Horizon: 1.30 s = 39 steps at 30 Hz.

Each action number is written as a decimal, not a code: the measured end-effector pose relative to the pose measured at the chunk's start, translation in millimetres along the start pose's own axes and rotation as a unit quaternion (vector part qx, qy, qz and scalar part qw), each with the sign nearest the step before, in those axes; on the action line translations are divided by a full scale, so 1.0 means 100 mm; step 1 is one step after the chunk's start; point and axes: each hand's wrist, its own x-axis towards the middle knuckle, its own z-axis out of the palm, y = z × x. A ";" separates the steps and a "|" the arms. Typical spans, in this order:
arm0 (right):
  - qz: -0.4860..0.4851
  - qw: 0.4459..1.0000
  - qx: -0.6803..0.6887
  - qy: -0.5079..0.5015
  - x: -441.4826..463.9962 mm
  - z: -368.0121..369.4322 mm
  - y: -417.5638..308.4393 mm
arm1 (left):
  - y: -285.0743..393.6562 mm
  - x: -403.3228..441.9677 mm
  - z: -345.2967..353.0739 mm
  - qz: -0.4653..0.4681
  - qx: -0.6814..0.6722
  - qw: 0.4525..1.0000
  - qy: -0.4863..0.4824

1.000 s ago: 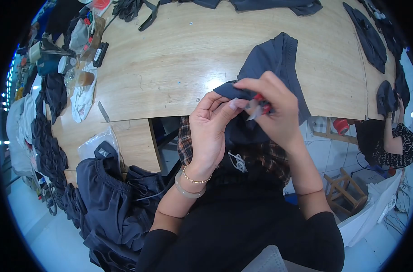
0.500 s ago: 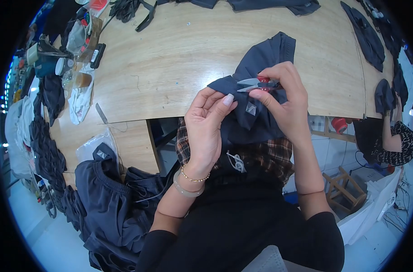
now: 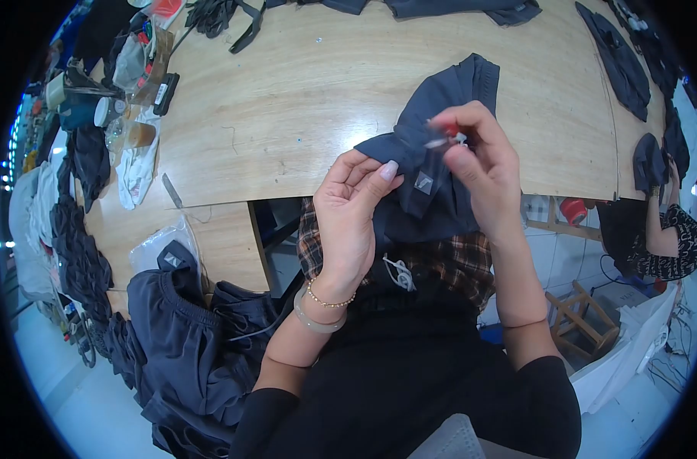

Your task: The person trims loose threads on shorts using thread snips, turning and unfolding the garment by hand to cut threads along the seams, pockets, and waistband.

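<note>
A dark grey garment [image 3: 448, 99] lies over the table's front edge and hangs down onto my lap. My left hand [image 3: 356, 191] pinches a flap of it between thumb and fingers. To the right, my right hand [image 3: 482, 164] holds small red-handled snips [image 3: 452, 135], blurred by motion, above the cloth and apart from my left hand. A small light square label [image 3: 423, 182] shows on the garment between my hands.
Dark garments [image 3: 180, 336] are heaped at the left. A black marker-like object [image 3: 165, 94], jars and tape sit at the table's [image 3: 287, 99] left side. At far right a co-worker's arm [image 3: 658, 222] reaches to dark cloth. A wooden stool [image 3: 582, 321] stands lower right.
My right hand has drawn back to the right with the snips, away from my left fingers, uncovering the label. My left hand keeps its hold on the cloth.
</note>
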 end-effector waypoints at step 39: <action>-0.101 0.973 -0.208 -0.020 0.07 -0.20 0.06 | -0.07 -0.07 -0.07 -0.015 0.011 1.000 0.020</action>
